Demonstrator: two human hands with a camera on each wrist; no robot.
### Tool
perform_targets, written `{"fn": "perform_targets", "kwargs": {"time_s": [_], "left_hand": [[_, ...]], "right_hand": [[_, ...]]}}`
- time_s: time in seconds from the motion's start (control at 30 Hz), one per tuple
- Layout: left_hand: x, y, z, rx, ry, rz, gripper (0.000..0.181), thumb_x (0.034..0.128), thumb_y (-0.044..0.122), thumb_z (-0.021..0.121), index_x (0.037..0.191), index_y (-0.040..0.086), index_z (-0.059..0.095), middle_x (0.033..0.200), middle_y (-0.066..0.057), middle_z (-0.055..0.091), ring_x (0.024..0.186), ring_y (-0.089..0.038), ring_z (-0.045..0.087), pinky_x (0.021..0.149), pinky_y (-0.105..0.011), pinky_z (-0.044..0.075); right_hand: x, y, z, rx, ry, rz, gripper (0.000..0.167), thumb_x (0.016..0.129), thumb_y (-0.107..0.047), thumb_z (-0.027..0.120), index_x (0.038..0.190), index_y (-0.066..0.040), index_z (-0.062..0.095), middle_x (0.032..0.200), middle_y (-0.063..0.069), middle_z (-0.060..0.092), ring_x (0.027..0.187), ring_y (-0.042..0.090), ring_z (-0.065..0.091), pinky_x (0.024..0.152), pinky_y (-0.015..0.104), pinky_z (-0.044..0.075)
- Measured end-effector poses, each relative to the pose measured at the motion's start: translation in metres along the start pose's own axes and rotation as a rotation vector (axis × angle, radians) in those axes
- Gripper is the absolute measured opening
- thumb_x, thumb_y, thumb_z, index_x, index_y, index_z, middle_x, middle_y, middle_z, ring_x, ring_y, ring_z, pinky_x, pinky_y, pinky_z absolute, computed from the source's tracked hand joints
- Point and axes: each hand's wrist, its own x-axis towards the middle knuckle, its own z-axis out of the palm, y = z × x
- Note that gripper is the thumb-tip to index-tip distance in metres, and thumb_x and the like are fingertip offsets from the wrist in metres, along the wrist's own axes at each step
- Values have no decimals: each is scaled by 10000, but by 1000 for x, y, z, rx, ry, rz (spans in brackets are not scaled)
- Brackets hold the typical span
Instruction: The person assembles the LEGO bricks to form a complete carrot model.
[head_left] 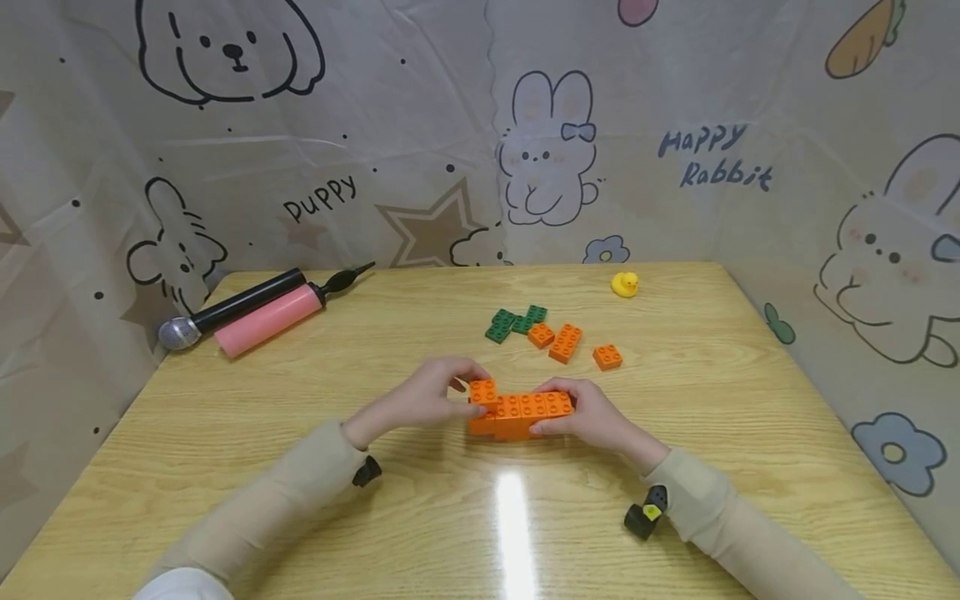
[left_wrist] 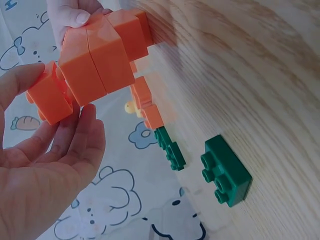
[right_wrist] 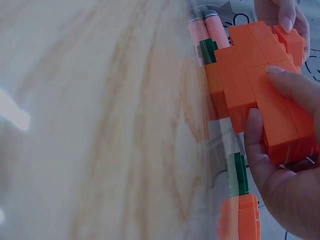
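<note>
Studded orange plastic brick assembly (head_left: 521,421) was on or just above the wood-grain bench (head_left: 435,525), couldn't tell which. Right hand (head_left: 592,415) gripped assembly's right end; left hand (head_left: 433,393) pinched a square orange plastic brick (head_left: 482,390) at its left end. Loose orange plastic bricks (head_left: 566,343) and green plastic bricks (head_left: 500,325) lay beyond assembly, small yellow duck (head_left: 625,286) farther back.

wooden table (head_left: 750,400) | yellow duck (head_left: 624,286): far right | microphone (head_left: 240,303) beside pink pump (head_left: 273,319): far left | printed cloth (head_left: 420,108): behind
</note>
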Motion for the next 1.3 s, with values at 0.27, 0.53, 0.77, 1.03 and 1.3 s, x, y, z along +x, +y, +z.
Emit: {"fn": "perform_targets", "kwargs": {"time_s": [0.27, 0.53, 0.77, 1.03, 1.3], "left_hand": [[5, 4, 4, 5, -16, 6, 347, 849, 206, 726, 1151, 57, 644, 1131, -55, 672, 1034, -180, 618, 876, -319, 527], [7, 6, 7, -8, -21, 5, 328, 841, 174, 723, 1132, 44, 646, 1095, -58, 677, 999, -167, 621, 860, -294, 529], [4, 5, 14, 8, 18, 5, 350, 818, 176, 747, 1124, 39, 646, 1099, -70, 677, 978, -162, 631, 845, -269, 533], [1, 5, 22, -55, 93, -45, 353, 799, 214, 784, 1094, 60, 668, 1094, -64, 684, 991, -175, 643, 881, -331, 535], [3, 7, 25, -89, 122, -73, 334, 769, 177, 806, 1041, 22, 688, 1027, -89, 705, 916, -166, 662, 835, -295, 545]], "right_hand": [[1, -1, 2, -5, 4, 3, 463, 751, -259, 823, 1152, -102, 652, 1113, 76, 648, 902, 170, 591, 772, 317, 508], [2, 0, 2, -3, 1, 0, 449, 753, -255, 821, 1142, -105, 654, 1103, 70, 649, 903, 179, 579, 775, 333, 496], [2, 1, 2, 2, 4, 1, 447, 752, -247, 822, 1138, -96, 654, 1095, 71, 650, 899, 179, 575, 768, 317, 494], [2, 1, 3, 7, 2, 10, 454, 749, -251, 824, 1141, -98, 653, 1095, 68, 651, 904, 177, 576, 774, 320, 492], [0, 1, 1, 14, 5, 10, 451, 752, -242, 823, 1139, -85, 654, 1094, 80, 654, 907, 179, 584, 779, 323, 497]]}}
